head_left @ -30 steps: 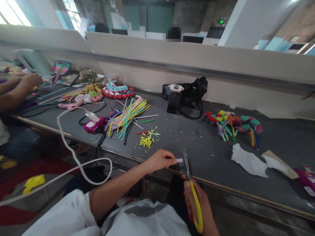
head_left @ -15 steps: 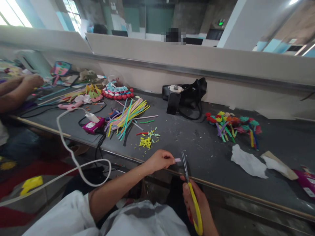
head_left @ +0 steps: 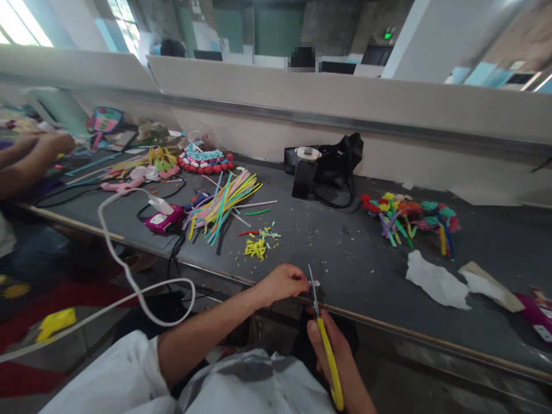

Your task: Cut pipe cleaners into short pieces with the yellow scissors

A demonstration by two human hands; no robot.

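Observation:
My left hand (head_left: 284, 283) is closed in a pinch at the table's front edge. A short pale pink piece of pipe cleaner (head_left: 316, 283) sticks out past its fingertips. In my right hand (head_left: 336, 345) is a pair of scissors with yellow handles (head_left: 331, 362), pointing up and away. The scissor blades (head_left: 313, 287) lie across the pink piece, close by my left fingertips. Beyond my left hand is a small heap of cut yellow bits (head_left: 255, 248), with pale green bits (head_left: 269, 233) beside it. A loose bundle of coloured pipe cleaners (head_left: 228, 201) lies farther back.
A black bag (head_left: 340, 164) with a phone (head_left: 304, 179) leaning on it stands by the partition. Pipe-cleaner flowers (head_left: 401, 215) and white tissue (head_left: 435, 282) lie right. A magenta power box (head_left: 164, 219) with a white cable (head_left: 125, 264) sits left. Another person's hands (head_left: 52, 146) are at far left.
The scissors in my right hand have moved left, from beside the pink piece to across it. My left hand has hardly shifted and still pinches the piece.

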